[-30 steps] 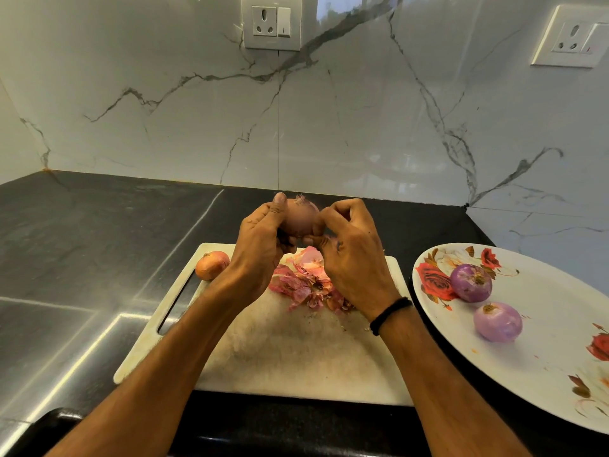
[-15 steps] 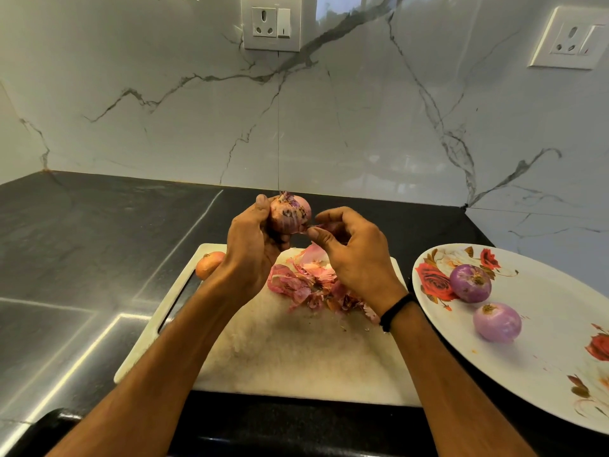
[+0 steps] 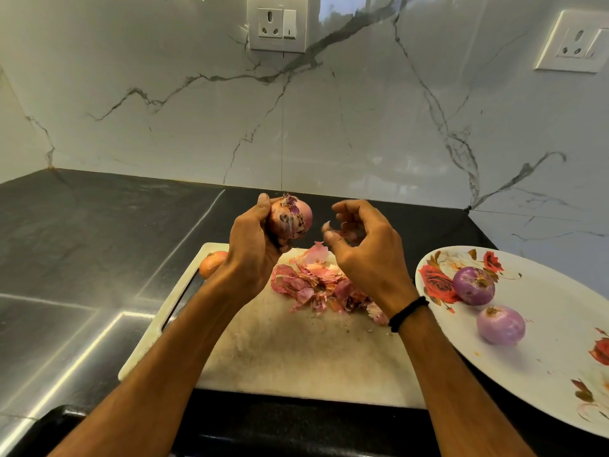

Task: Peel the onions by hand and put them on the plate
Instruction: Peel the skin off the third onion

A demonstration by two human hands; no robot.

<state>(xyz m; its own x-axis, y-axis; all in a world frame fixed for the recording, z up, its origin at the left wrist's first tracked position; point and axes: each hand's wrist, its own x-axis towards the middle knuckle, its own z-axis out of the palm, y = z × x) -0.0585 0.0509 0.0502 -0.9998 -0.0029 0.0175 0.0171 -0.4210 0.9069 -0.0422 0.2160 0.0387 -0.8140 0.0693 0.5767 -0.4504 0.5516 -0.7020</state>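
Note:
My left hand [image 3: 250, 255] grips a partly peeled onion [image 3: 291, 219] above the far edge of the white cutting board [image 3: 296, 357]. A short gap to its right, my right hand [image 3: 365, 255] has curled fingers that pinch a small piece of pink onion skin [image 3: 347, 228]. A pile of peeled skins [image 3: 321, 285] lies on the board under both hands. One unpeeled onion [image 3: 211, 262] sits at the board's far left corner, partly hidden by my left wrist. Two peeled purple onions [image 3: 474, 285] [image 3: 501, 324] lie on the flowered white plate [image 3: 543, 374] at the right.
The board and plate rest on a black counter [image 3: 82, 242] against a white marble wall with two power sockets [image 3: 276, 23] [image 3: 576, 44]. The plate touches the board's right side. A dark rounded edge [image 3: 66, 420] shows at the near left.
My right hand has pulled away from the onion to the right with a bit of skin. My left hand has turned the onion, showing more of its mottled side.

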